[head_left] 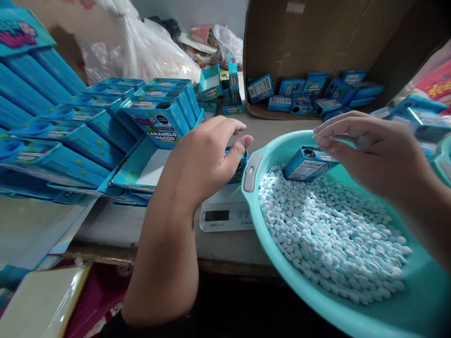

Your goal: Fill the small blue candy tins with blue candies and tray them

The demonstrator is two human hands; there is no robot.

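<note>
My left hand [213,157] reaches over a small digital scale [227,217], thumb and fingers apart with nothing seen between them. Just behind its thumb stands a blue candy box [238,174], mostly hidden by the hand. My right hand [366,141] is above a turquoise basin [259,211], thumb and fingertips pinched together. Something small and pale shows inside its curled fingers, too unclear to name. Below those fingertips another blue candy box [308,164], with a round hole in its end, leans on pale blue and white candies [331,234] in the basin.
Blue boxes [158,117] stand in trays at left. Behind the basin, an open cardboard carton [317,42] holds several blue boxes. A clear plastic bag [155,51] sits at the back. More blue packs [419,112] lie at right. The table's front edge [236,265] runs below the scale.
</note>
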